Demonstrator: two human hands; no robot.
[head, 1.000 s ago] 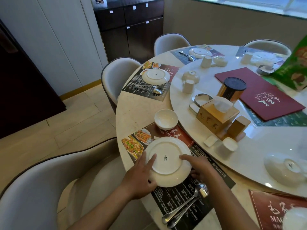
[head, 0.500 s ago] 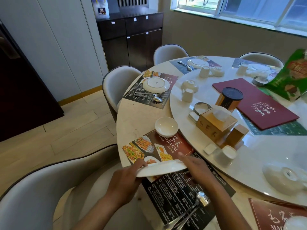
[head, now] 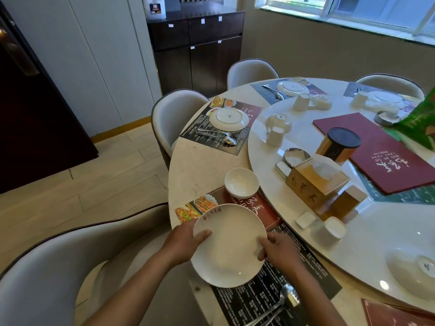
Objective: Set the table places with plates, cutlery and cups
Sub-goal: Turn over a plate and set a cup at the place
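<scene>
Both hands hold the white plate (head: 229, 245) face up over the placemat (head: 277, 300). The left hand (head: 186, 243) grips its left edge, the right hand (head: 276, 249) its right. Red writing on its far rim is too small to read.

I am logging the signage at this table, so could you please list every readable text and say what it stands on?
No text reads clearly enough to quote.
Red menu folder: gold brush characters, upside down, not legible.
Tissue box: dark characters, blurred.
Placemat: large white characters and small print, too small to read.
Plate: red mark at the rim, blurred.
Sideboard: stickers, too small.
</scene>
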